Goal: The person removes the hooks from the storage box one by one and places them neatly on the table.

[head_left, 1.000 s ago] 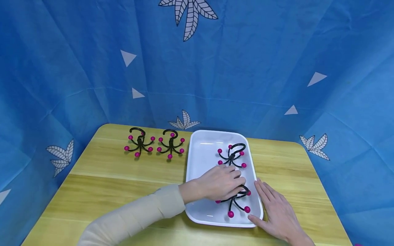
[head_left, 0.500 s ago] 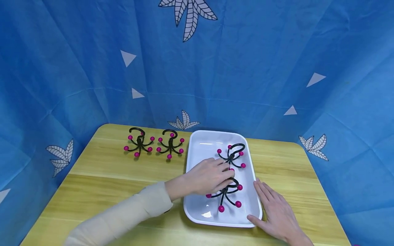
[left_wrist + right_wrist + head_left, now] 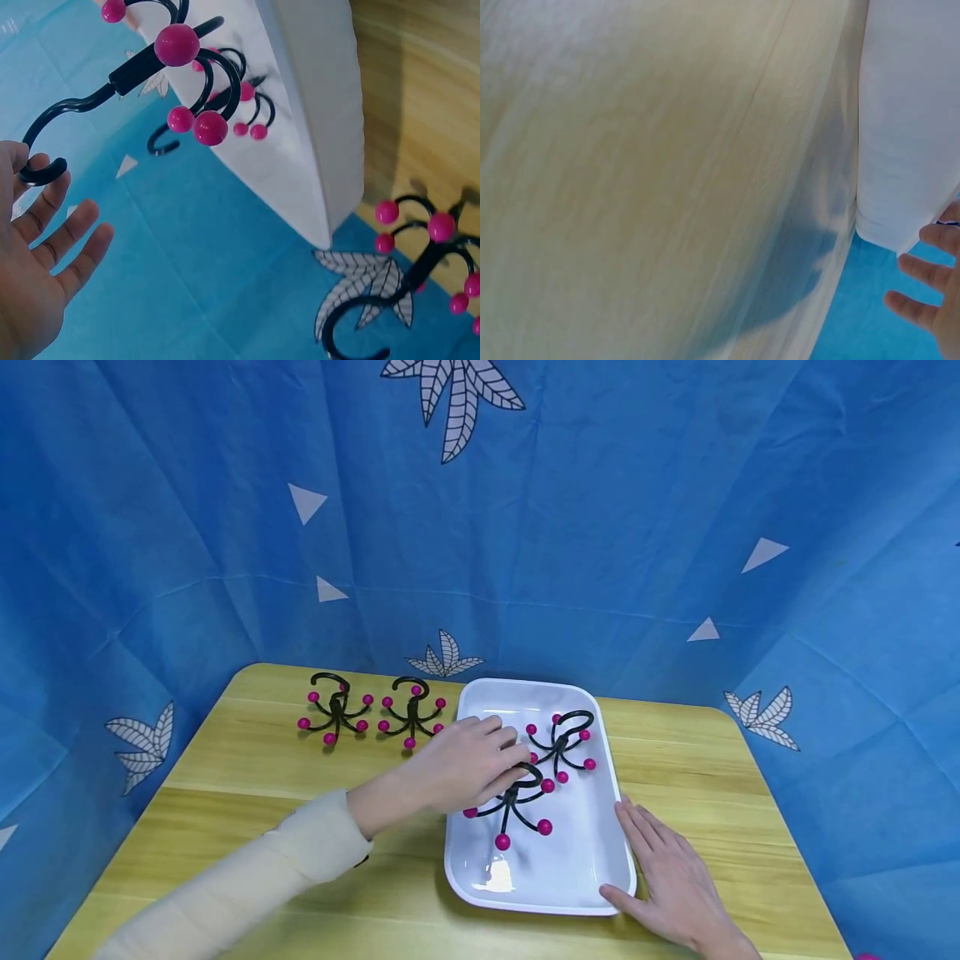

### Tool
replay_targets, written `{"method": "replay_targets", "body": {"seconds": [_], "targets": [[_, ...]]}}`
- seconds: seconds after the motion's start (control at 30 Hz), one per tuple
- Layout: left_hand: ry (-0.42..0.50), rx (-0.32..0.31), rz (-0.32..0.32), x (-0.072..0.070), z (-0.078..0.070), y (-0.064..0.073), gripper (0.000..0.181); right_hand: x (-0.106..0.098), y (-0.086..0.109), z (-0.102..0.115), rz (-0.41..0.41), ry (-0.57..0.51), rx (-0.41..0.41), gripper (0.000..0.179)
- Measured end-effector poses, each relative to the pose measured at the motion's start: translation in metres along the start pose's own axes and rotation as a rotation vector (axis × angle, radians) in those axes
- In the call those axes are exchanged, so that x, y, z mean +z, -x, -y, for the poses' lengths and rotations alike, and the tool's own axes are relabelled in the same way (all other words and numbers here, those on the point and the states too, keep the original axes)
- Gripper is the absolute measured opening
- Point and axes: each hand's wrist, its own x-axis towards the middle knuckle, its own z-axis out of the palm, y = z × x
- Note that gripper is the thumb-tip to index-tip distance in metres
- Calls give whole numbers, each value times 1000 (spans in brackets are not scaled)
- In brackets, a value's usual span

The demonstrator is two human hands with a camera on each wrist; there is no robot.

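Observation:
My left hand (image 3: 467, 767) pinches the curved hook end of a black multi-arm hook hanger (image 3: 512, 795) with pink ball tips. The left wrist view shows that hook held between thumb and forefinger (image 3: 46, 196), other fingers spread. This hanger is over the left part of a white tray (image 3: 570, 852); whether it touches the tray floor I cannot tell. A second such hanger (image 3: 561, 745) lies in the tray's far right part. At the tray's right side my right hand (image 3: 671, 881) rests with straight fingers along the wall, thumb at the rim.
Two more black hangers (image 3: 338, 706) with pink balls lie side by side on the wooden table (image 3: 697, 760), left of the tray. A blue patterned curtain (image 3: 600, 527) stands behind the table and along its sides.
The left hand has moved left and away from me across the tray, bringing the pinched hanger along. My right hand stays at the tray's right side.

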Motion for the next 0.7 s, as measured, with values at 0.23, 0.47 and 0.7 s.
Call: {"method": "replay_targets", "body": {"seconds": [0.23,0.47,0.7], "targets": [[11,-21,-63,-12,11,14,18,-1,0,0,10,0,5,111],[41,-55,-113,-21,18,31,17,-1,0,0,6,1,-1,110],[99,-100,-137,-25,21,51,16,-2,0,0,14,-1,5,111]]}}
